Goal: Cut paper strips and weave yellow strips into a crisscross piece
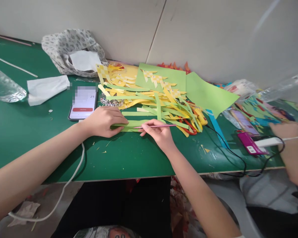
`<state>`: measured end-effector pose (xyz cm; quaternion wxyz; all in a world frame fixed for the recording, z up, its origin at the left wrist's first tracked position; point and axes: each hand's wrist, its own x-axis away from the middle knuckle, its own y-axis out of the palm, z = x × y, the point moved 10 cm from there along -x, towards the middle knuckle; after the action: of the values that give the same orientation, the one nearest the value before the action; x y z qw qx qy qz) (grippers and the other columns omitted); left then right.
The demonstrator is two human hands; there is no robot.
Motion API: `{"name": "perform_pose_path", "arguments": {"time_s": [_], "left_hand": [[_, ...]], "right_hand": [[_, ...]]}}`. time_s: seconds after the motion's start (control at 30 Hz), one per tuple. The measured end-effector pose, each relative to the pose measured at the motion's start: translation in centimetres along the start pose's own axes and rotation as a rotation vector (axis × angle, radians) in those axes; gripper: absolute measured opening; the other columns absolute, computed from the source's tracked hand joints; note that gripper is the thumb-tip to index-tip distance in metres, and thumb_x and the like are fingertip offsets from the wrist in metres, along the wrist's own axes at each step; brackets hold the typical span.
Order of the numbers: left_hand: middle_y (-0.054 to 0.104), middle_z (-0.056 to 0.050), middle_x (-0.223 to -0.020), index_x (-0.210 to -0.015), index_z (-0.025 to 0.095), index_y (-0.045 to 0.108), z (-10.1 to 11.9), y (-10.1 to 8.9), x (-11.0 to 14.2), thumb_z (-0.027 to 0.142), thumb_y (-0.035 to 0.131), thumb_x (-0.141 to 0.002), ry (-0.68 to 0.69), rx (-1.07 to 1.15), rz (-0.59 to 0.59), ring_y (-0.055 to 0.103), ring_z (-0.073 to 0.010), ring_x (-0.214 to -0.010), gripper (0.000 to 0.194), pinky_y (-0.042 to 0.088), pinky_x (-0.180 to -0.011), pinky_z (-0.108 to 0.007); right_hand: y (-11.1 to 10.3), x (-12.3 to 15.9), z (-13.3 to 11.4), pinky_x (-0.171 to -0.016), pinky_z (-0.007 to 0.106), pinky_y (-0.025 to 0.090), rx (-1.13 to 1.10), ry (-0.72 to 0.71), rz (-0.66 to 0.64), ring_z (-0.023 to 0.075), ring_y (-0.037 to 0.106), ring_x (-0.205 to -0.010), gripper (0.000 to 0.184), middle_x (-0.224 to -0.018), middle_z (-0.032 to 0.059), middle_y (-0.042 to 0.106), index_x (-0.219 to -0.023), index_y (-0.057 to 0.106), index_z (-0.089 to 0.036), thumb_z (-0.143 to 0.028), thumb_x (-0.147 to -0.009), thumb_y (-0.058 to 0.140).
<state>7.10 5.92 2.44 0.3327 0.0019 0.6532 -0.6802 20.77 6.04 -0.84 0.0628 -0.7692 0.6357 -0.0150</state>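
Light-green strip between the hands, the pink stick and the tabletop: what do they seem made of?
Light-green strip: matte paper or thin card, judging by its flat face and straight edges.
Pink stick: straight and smooth-looking, perhaps plastic or painted wood; too thin here to tell.
Tabletop: smooth green with a soft sheen, perhaps vinyl or laminate, given its even colour.

From my end I watch a green table (139, 162). Left of the left hand (106, 121) lie a phone (83, 103) and a white tissue (47, 89); on that hand's near side, small paper scraps (104, 151). Beyond both hands spreads a heap of yellow and green paper strips (129, 98). Right of the right hand (157, 132) lie a blue strip (217, 129) and a pink gadget (245, 141).
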Motion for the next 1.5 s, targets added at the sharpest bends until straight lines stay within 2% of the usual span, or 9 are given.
{"name": "perform_pose_path", "arguments": {"time_s": [0.13, 0.3, 0.67, 0.83, 1.0, 1.2, 1.4, 1.5], "left_hand": [[0.074, -0.002, -0.094, -0.095, 0.022, 0.071, -0.10, 0.02, 0.03, 0.024, 0.052, -0.082, -0.006, 0.007, 0.000, 0.066, -0.0207, -0.089, 0.024, 0.052, -0.080, -0.033], [0.074, -0.002, -0.097, -0.096, 0.023, 0.071, -0.21, 0.18, -0.03, 0.024, 0.052, -0.082, -0.018, 0.014, -0.026, 0.065, -0.0207, -0.091, 0.024, 0.052, -0.082, -0.033], [0.072, -0.002, -0.100, -0.096, 0.023, 0.070, -0.40, 0.41, -0.04, 0.025, 0.051, -0.083, -0.020, 0.018, -0.044, 0.064, -0.0208, -0.094, 0.024, 0.051, -0.085, -0.034], [0.072, -0.002, -0.100, -0.096, 0.023, 0.070, -0.43, 0.48, -0.02, 0.025, 0.051, -0.082, -0.021, 0.016, -0.048, 0.064, -0.0207, -0.094, 0.024, 0.051, -0.083, -0.033], [0.073, -0.002, -0.099, -0.097, 0.024, 0.070, -0.44, 0.38, -0.03, 0.025, 0.050, -0.081, -0.024, 0.007, -0.040, 0.064, -0.0206, -0.094, 0.025, 0.051, -0.083, -0.033], [0.073, -0.002, -0.100, -0.096, 0.023, 0.070, -0.39, 0.43, -0.06, 0.025, 0.051, -0.082, -0.023, 0.010, -0.049, 0.064, -0.0208, -0.094, 0.024, 0.051, -0.084, -0.033], [0.073, -0.003, -0.099, -0.096, 0.023, 0.070, -0.47, 0.47, -0.04, 0.025, 0.051, -0.082, -0.028, 0.007, -0.048, 0.064, -0.0209, -0.094, 0.025, 0.051, -0.084, -0.034], [0.073, -0.003, -0.100, -0.096, 0.023, 0.070, -0.45, 0.49, -0.02, 0.025, 0.051, -0.081, -0.025, 0.006, -0.047, 0.064, -0.0212, -0.094, 0.025, 0.051, -0.084, -0.034]], "right_hand": [[-0.44, 0.10, -0.10, -0.063, 0.032, 0.058, 0.064, -0.008, 0.056, 0.0163, 0.069, -0.062, 0.022, -0.073, 0.0021, 0.071, -0.074, 0.062, -0.019, -0.038, -0.072, 0.072], [-0.30, 0.03, 0.05, -0.058, 0.030, 0.056, 0.116, 0.007, 0.056, 0.0151, 0.067, -0.057, 0.022, -0.071, 0.0019, 0.071, -0.072, 0.063, -0.019, -0.039, -0.070, 0.073], [-0.52, 0.06, 0.11, -0.061, 0.031, 0.056, 0.112, 0.006, 0.088, 0.0174, 0.069, -0.061, 0.023, -0.066, 0.0014, 0.069, -0.069, 0.060, -0.019, -0.039, -0.071, 0.072], [-0.17, 0.01, 0.10, -0.060, 0.031, 0.056, 0.129, 0.010, 0.056, 0.0162, 0.068, -0.058, 0.023, -0.065, 0.0009, 0.069, -0.071, 0.062, -0.020, -0.040, -0.070, 0.072], [-0.53, 0.06, 0.25, -0.061, 0.031, 0.057, 0.115, 0.017, 0.089, 0.0183, 0.070, -0.064, 0.024, -0.065, 0.0014, 0.069, -0.071, 0.061, -0.020, -0.041, -0.071, 0.071], [-0.11, -0.02, 0.23, -0.060, 0.030, 0.056, 0.126, 0.020, 0.046, 0.0156, 0.068, -0.057, 0.022, -0.068, 0.0012, 0.070, -0.073, 0.063, -0.019, -0.039, -0.071, 0.072], [-0.57, 0.10, 0.17, -0.061, 0.031, 0.056, 0.122, 0.016, 0.093, 0.0193, 0.071, -0.067, 0.023, -0.066, 0.0017, 0.069, -0.071, 0.061, -0.020, -0.041, -0.071, 0.071], [-0.43, 0.10, 0.12, -0.061, 0.031, 0.057, 0.120, 0.010, 0.078, 0.0185, 0.070, -0.064, 0.024, -0.066, 0.0014, 0.069, -0.072, 0.061, -0.020, -0.041, -0.071, 0.071]]}}
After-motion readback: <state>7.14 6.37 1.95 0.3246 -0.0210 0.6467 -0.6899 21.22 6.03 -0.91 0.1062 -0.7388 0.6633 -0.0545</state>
